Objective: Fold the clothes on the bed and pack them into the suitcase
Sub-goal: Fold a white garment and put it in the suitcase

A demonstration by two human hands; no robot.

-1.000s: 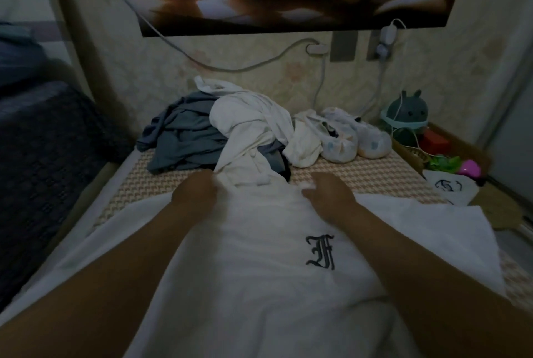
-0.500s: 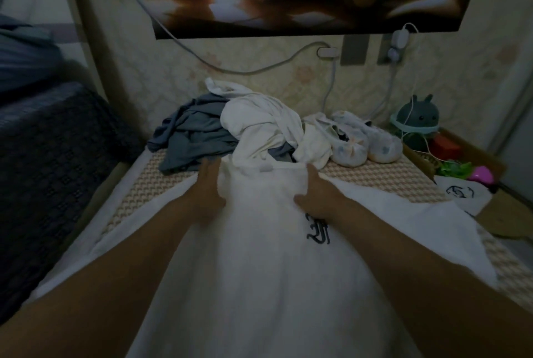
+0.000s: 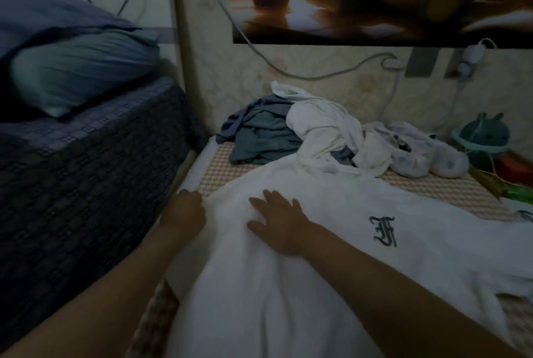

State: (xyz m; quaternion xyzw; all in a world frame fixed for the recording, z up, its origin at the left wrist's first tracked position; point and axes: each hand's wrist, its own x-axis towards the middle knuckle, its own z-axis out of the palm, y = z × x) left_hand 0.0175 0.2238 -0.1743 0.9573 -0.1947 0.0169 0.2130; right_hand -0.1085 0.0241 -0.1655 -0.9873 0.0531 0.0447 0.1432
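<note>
1. A white cloth T-shirt (image 3: 253, 300) is spread on the woven-mat bed (image 3: 450, 187).
2. The right hand (image 3: 278, 223) is pressed flat on it; the left hand (image 3: 184, 212) is set at its edge, grip unclear.
3. A crumpled grey-and-white clothes pile (image 3: 259, 138) is heaped beyond.

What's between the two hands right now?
Head view: only a raised fold of the white shirt. The right hand lies flat on the shirt with fingers spread; the left hand sits at its edge.
</note>
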